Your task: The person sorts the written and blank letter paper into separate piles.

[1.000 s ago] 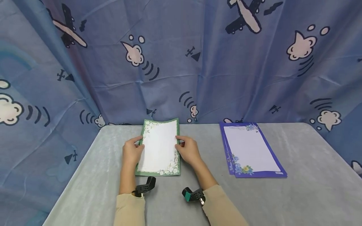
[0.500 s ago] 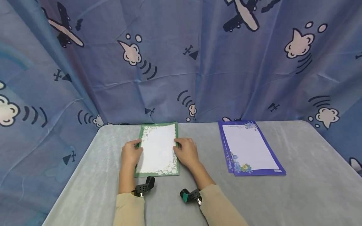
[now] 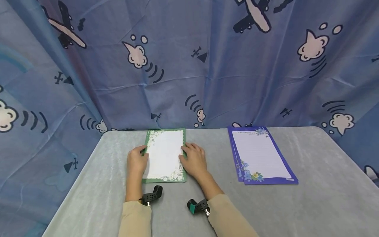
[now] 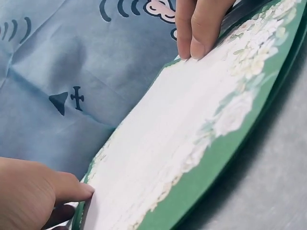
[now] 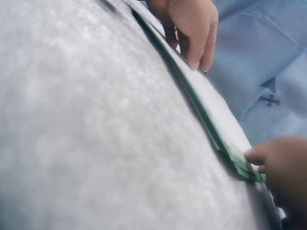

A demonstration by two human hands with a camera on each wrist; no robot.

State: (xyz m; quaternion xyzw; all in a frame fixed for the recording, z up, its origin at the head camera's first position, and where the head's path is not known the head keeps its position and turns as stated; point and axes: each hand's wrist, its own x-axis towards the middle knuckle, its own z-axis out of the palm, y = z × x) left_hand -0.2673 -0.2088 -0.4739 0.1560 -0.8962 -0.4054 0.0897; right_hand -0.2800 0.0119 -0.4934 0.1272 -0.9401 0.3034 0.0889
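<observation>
A small stack of green-bordered stationery paper (image 3: 164, 154), white in the middle with a floral frame, lies on the table toward the back left. My left hand (image 3: 137, 161) pinches its left edge, thumb (image 4: 79, 188) on top of the sheet and other fingers at the side. On the opposite edge, my right hand (image 3: 193, 159) grips the paper between thumb and fingers. Layered green edges (image 5: 192, 98) show in the right wrist view, slightly out of line near the right hand's corner.
To the right lie purple-bordered sheets (image 3: 262, 154) with blue flowers, overlapping slightly askew. A grey cloth covers the table (image 3: 325, 204). Behind the table's far edge hangs a blue curtain (image 3: 177, 65) printed with planes and clouds.
The green-bordered paper, bowed at its top edge a second ago, now lies flatter and squared up. My right hand's fingers have shifted along the right edge; my left hand has barely moved.
</observation>
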